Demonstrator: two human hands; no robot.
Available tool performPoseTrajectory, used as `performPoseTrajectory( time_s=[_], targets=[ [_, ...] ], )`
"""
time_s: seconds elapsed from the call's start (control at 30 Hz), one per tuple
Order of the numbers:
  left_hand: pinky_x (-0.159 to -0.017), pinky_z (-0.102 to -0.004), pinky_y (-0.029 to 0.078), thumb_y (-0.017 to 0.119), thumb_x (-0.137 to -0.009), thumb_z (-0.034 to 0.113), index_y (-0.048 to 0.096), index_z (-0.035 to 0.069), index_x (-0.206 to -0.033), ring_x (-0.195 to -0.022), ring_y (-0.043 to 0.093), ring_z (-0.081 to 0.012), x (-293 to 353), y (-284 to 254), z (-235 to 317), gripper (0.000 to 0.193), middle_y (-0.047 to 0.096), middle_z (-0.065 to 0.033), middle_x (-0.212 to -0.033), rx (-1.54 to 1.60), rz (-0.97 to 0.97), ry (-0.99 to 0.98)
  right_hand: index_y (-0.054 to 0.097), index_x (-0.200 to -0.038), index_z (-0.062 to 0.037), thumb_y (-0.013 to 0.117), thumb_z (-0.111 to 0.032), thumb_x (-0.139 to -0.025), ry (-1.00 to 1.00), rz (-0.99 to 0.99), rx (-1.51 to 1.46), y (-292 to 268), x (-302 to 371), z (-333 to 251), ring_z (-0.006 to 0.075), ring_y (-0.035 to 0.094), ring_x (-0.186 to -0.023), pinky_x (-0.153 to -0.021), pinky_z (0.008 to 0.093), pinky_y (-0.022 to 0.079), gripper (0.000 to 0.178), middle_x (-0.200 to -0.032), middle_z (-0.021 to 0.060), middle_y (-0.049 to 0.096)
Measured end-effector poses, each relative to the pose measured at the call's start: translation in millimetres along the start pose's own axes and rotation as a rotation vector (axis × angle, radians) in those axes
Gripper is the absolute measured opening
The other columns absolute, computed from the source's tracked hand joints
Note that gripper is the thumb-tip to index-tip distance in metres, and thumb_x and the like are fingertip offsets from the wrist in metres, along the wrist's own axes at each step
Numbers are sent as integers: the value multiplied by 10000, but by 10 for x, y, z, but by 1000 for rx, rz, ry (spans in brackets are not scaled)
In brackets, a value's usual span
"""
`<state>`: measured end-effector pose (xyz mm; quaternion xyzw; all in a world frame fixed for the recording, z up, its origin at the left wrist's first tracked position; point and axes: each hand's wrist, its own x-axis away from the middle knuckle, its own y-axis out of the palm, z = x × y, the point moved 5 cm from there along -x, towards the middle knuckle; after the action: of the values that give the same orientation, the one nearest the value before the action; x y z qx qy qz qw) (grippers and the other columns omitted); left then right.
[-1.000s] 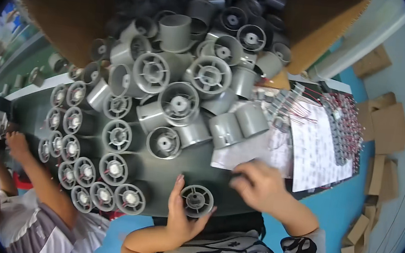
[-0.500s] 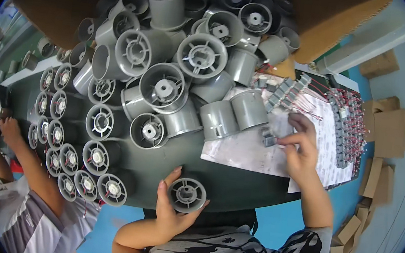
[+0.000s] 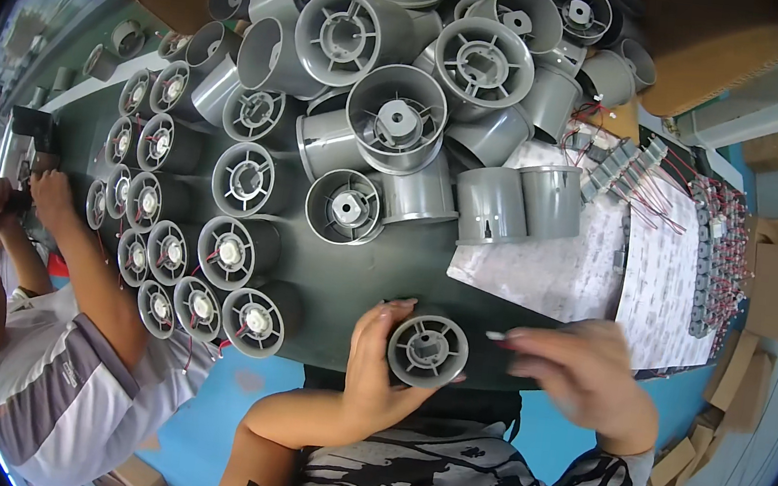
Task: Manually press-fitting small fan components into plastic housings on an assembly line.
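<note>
My left hand (image 3: 376, 357) is wrapped round a grey plastic fan housing (image 3: 453, 373), a short tube with a spoked hub facing up. To its right, my right hand (image 3: 577, 365) is blurred by motion, its thumb and fingers pinched together. A small white piece (image 3: 494, 336) shows at those fingertips, apart from the housing; its kind is too blurred to tell. Beyond the right hand, printed paper sheets (image 3: 538, 279) lie on the dark green table, with a cluster of small grey motors with red wires (image 3: 623, 169) at their far side.
Many empty grey housings (image 3: 405, 187) are heaped from a cardboard box (image 3: 717, 60). At left stand rows of housings with white centres (image 3: 253, 322). More wired grey motors (image 3: 719, 252) line the right edge. A co-worker (image 3: 72, 370) sits at left, hands raised. Cardboard (image 3: 777, 287) stands at far right.
The view has shifted, so the table sits further right and higher. My right hand has left the paper and come toward the housing; the small grey block at its fingertips no longer shows there.
</note>
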<state>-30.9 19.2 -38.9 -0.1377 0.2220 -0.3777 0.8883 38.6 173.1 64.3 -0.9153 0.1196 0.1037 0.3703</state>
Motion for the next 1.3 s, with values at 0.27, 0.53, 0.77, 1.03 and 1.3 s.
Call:
performPoseTrajectory(
  time_s=[0.27,0.53,0.77,1.03,1.3],
  targets=[
    [-901,-383,297,646,-615,10,-31,-64,-1263,-1133,321,-394,-83,-24,162,939,243,-295,-1213,67,-153,67,535,-891,-20,567,-57,-615,-56,-144,149,432,-99,-44,197,526,-554,-513,264,430,281,-741,71,505],
    [-853,-399,349,637,-614,-10,193,-50,-1255,-1031,416,-390,-115,-72,284,781,358,-286,-1172,55,-200,66,570,-836,-62,598,-41,-658,2,-224,301,449,-94,-119,160,495,-531,-495,262,384,181,-673,38,500],
    [-737,-335,417,597,-670,-31,447,-60,-1090,-888,480,-304,-105,-126,215,448,459,-187,-1023,115,-119,44,522,-779,-41,546,2,-677,327,-304,-65,457,-216,31,225,546,-522,-458,282,430,113,-659,80,560],
    [-607,-315,424,624,-656,15,535,-13,-726,-707,495,-273,-155,-66,176,117,461,-99,-754,103,-206,30,507,-803,-56,583,-53,-659,97,-395,92,524,-262,-68,201,545,-500,-441,282,412,163,-606,61,540],
    [-581,-330,437,597,-569,-19,495,8,-643,-716,515,-286,-158,-162,90,129,444,-105,-725,-14,-57,76,502,-1062,-124,679,-295,-569,57,-270,287,342,-17,103,269,473,-814,-650,325,392,551,-942,106,458]
  ],
)
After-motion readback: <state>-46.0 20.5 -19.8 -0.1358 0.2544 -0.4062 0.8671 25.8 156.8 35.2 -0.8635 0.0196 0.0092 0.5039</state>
